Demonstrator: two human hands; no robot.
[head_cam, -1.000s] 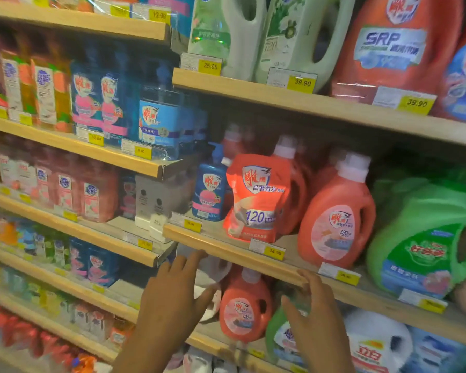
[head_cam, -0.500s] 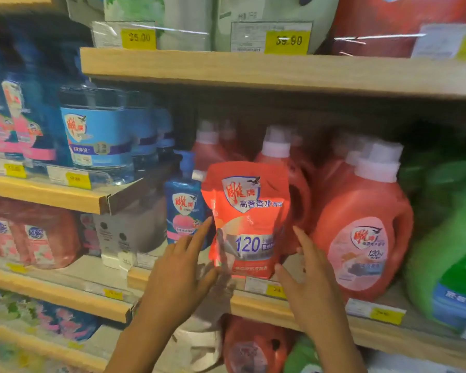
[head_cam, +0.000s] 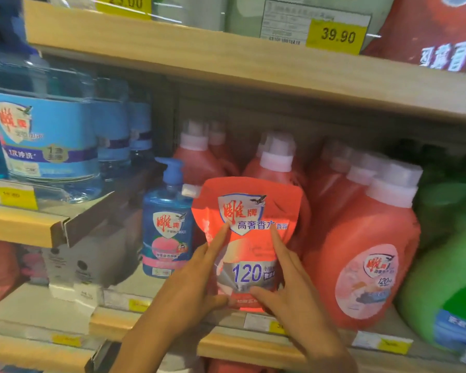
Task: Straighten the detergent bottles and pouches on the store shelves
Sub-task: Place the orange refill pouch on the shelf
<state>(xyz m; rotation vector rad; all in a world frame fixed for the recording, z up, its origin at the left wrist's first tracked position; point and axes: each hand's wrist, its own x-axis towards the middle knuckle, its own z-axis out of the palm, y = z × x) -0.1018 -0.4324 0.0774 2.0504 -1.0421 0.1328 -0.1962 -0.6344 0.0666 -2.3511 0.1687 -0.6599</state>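
Observation:
A red detergent pouch [head_cam: 253, 208] with "120" printed on it stands upright at the front of the wooden shelf [head_cam: 226, 344], ahead of the red bottles. My left hand [head_cam: 194, 284] touches its left side, fingers straight up along the edge and thumb on the lower front. My right hand [head_cam: 291, 289] mirrors it on the right side, index finger pointing up across the print and thumb on the lower front. A blue pump bottle [head_cam: 167, 227] stands just left of the pouch. Red bottles [head_cam: 361, 254] with white caps stand in rows to its right and behind it.
A green jug [head_cam: 447, 278] fills the right end of the shelf. Clear blue bottles [head_cam: 46, 135] sit on the higher shelf at left, with a grey carton [head_cam: 78, 265] below them. The upper shelf board [head_cam: 226, 63] carries yellow price tags [head_cam: 336, 36] and large jugs.
The view has closed in on the middle shelf. Both hands rose from below the shelf edge and now rest on the two sides of the red pouch.

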